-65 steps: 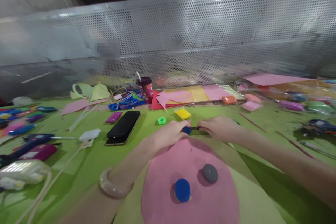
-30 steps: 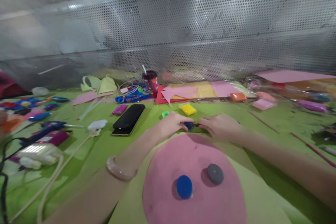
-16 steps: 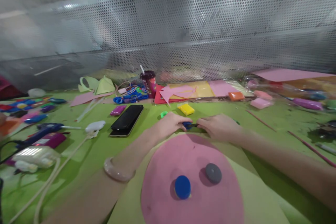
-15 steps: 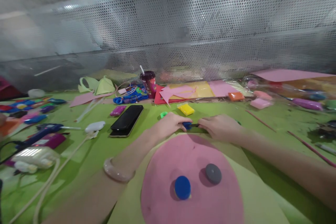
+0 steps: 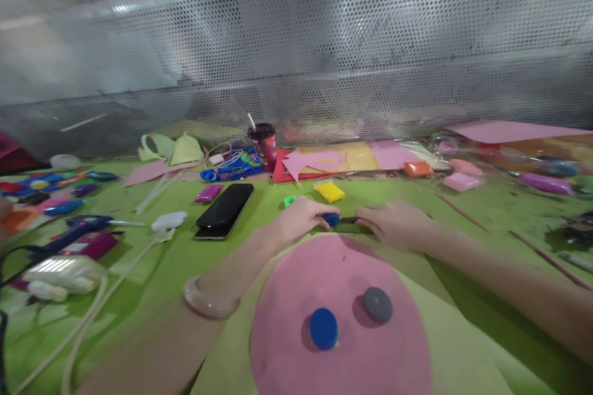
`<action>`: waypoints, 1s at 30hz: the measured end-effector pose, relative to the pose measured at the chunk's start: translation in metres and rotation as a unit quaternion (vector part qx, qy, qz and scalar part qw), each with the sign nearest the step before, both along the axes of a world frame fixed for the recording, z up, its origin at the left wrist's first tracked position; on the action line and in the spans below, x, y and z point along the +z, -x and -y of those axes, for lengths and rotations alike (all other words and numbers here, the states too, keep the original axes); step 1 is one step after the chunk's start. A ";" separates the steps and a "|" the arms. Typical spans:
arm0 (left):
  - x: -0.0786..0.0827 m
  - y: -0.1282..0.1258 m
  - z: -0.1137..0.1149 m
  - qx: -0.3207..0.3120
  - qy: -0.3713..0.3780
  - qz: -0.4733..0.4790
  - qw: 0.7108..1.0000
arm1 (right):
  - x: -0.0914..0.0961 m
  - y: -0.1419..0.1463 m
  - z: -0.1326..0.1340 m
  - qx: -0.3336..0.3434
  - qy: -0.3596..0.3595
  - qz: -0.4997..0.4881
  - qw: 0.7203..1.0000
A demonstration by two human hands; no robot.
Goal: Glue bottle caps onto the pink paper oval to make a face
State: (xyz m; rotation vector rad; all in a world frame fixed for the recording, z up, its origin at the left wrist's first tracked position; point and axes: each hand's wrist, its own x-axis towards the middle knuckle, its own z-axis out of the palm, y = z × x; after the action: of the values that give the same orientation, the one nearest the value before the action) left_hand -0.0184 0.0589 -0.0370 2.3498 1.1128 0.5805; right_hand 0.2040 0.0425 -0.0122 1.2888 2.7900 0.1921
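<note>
My left hand [image 5: 303, 217] is closed, its thumb and fingers pinching a small blue piece [image 5: 332, 220] whose kind I cannot make out. Just to the right, my right hand [image 5: 386, 222] has its fingers bent and pressed together at a thin dark strip [image 5: 348, 220]; what they grip is mostly hidden. Both hands are at the far edge of a pink paper disc [image 5: 343, 278], which lies on pale yellow paper [image 5: 463, 345]. On the disc are a round blue cap [image 5: 323, 328] and a grey round piece [image 5: 378, 305]. A yellow clay packet [image 5: 329, 191] and a green ring [image 5: 290, 200] lie just beyond my hands.
To the left are a black phone [image 5: 226, 210], a glue gun [image 5: 88, 228], a white power adapter [image 5: 67, 273] and cables. A lidded cup [image 5: 264, 145], blue scissors [image 5: 231, 170] and paper scraps stand or lie along the perforated metal panel [image 5: 324, 43]. Several clay packets [image 5: 463, 181] lie at right.
My right hand has moved slightly right, widening the gap to my left hand a little. The whole view has shifted very slightly; the disc and caps lie as before.
</note>
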 end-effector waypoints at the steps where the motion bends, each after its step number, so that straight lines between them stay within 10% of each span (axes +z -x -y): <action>1: 0.000 0.000 0.000 0.003 0.005 0.002 1.000 | 0.000 -0.002 -0.001 -0.004 0.003 0.000 1.000; 30: -0.016 0.000 -0.011 0.022 0.023 0.080 0.996 | -0.006 0.006 -0.005 -0.005 -0.032 -0.011 0.999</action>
State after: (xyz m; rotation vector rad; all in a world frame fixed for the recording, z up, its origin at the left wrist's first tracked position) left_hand -0.0183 0.0701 -0.0527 2.2013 1.0952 0.7377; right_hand 0.1985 0.0473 -0.0182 1.3263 2.8168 0.2703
